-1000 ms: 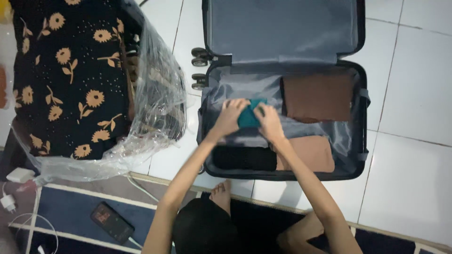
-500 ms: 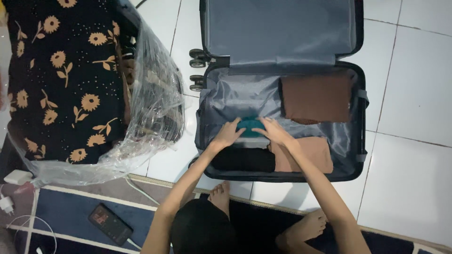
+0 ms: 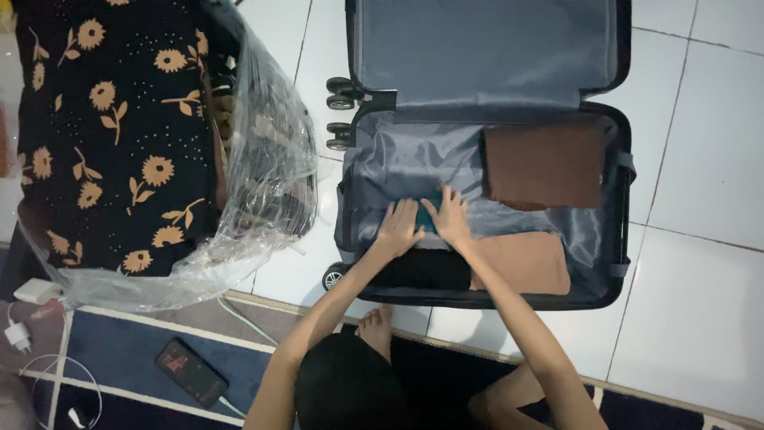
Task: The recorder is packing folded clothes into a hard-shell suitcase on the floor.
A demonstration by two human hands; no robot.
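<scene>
Phone [image 3: 189, 373] on rug; sunflower cloth [image 3: 111, 127] beside plastic bag [image 3: 267, 171].

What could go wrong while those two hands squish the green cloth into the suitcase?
1. The left hand and right hand press flat on the teal cloth; it might unfold or slide on the slick grey lining.
2. It sits tight against the black folded garment, which could get rumpled.
3. The suitcase rests on wheels on smooth tiles, so hard pushing might shift it.
</scene>
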